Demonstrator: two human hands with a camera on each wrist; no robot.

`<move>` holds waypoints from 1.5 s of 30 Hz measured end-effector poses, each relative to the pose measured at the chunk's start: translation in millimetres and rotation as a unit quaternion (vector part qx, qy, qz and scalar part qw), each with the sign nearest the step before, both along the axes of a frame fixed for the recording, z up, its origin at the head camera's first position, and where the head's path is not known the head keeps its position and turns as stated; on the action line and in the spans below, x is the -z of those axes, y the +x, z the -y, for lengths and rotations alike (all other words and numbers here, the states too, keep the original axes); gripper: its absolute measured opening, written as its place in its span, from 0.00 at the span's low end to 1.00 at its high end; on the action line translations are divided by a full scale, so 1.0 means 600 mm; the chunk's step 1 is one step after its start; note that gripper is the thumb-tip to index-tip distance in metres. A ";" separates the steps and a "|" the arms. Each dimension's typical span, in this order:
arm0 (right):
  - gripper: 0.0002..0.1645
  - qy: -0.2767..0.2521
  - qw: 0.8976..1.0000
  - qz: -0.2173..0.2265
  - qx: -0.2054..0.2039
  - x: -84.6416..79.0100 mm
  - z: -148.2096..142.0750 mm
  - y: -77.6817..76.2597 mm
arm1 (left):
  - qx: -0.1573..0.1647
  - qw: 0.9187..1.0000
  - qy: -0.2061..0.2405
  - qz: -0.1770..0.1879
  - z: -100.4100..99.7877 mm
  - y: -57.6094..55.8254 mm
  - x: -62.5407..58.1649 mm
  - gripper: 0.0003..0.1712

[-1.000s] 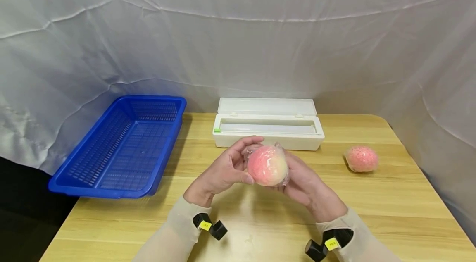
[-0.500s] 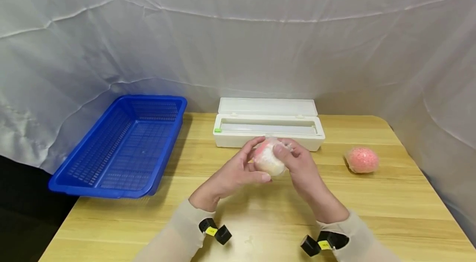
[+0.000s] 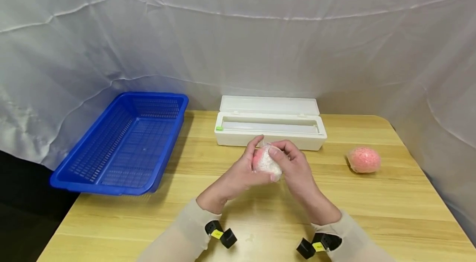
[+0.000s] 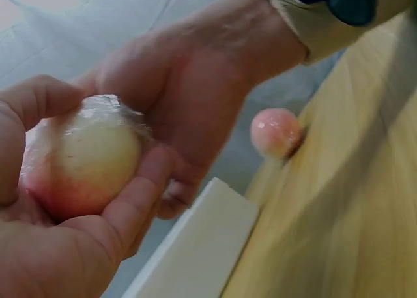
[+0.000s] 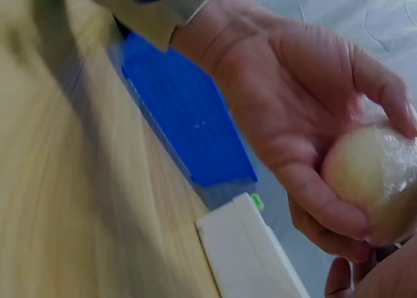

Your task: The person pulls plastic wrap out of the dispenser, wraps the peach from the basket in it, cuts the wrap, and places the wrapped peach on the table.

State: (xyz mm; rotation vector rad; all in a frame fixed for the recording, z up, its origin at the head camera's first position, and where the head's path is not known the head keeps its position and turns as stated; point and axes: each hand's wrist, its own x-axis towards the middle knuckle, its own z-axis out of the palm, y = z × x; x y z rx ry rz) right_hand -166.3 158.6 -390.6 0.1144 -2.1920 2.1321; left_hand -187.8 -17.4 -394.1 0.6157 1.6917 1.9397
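A pink and cream peach [image 3: 267, 162] wrapped in clear cling film is held between both hands above the table. My left hand [image 3: 236, 178] grips its left side, with the thumb along the bottom and the index finger at the top. On the other side my right hand [image 3: 299, 171] holds it, thumb pressed on the crinkled film and fingers curled behind. The left wrist view shows smooth film over the peach's pale face [image 4: 101, 151]. Bunched film gleams on the peach [image 5: 358, 167] in the right wrist view. Some right-hand fingertips are hidden behind the fruit.
Just beyond the hands stands a white cling film dispenser [image 3: 271, 141], lid raised and a roll inside. To the left is a blue perforated basket [image 3: 100, 189]. Another film-wrapped peach [image 3: 364, 160] rests at the right of the wooden table [image 3: 390, 212]. A pale curtain [image 3: 260, 55] hangs behind.
My right hand has come from beneath the peach round to its right face, with the thumb now on the film. The peach has been turned, so a whitish film-covered side faces up.
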 end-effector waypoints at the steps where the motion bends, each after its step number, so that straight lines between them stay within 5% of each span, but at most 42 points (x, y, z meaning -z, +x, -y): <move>1: 0.10 -0.009 1.000 0.006 0.010 0.002 0.002 0.000 | -0.008 1.000 -0.008 -0.001 -0.002 0.000 0.002 0.63; 7: 0.15 -0.086 0.994 0.036 0.061 0.010 0.013 0.002 | -0.029 0.997 -0.060 -0.050 -0.010 -0.002 0.016 0.70; 14: 0.19 -0.105 0.992 0.038 0.050 0.014 0.016 0.004 | -0.035 0.999 -0.012 -0.033 -0.021 0.005 0.023 0.46; 22: 0.16 -0.013 0.998 0.058 0.037 0.012 0.022 0.008 | -0.112 0.993 0.033 0.005 -0.039 0.019 0.031 0.34; 27: 0.28 0.073 0.997 0.028 0.009 0.016 0.030 0.016 | -0.179 0.983 0.016 -0.022 -0.043 0.018 0.032 0.34; 31: 0.29 0.155 0.986 -0.015 0.052 0.024 0.037 0.022 | -0.211 0.977 -0.012 -0.043 -0.048 0.018 0.032 0.34; 36: 0.26 0.197 0.973 -0.042 0.113 0.034 0.037 0.020 | -0.202 0.977 -0.039 -0.053 -0.051 0.020 0.034 0.33; 42: 0.27 0.197 0.976 -0.026 0.094 0.032 0.029 0.015 | -0.133 0.990 0.013 0.044 -0.041 0.013 0.019 0.32; 45: 0.27 0.153 0.985 0.000 0.078 0.029 0.028 0.012 | -0.138 0.989 0.022 0.055 -0.040 0.011 0.016 0.27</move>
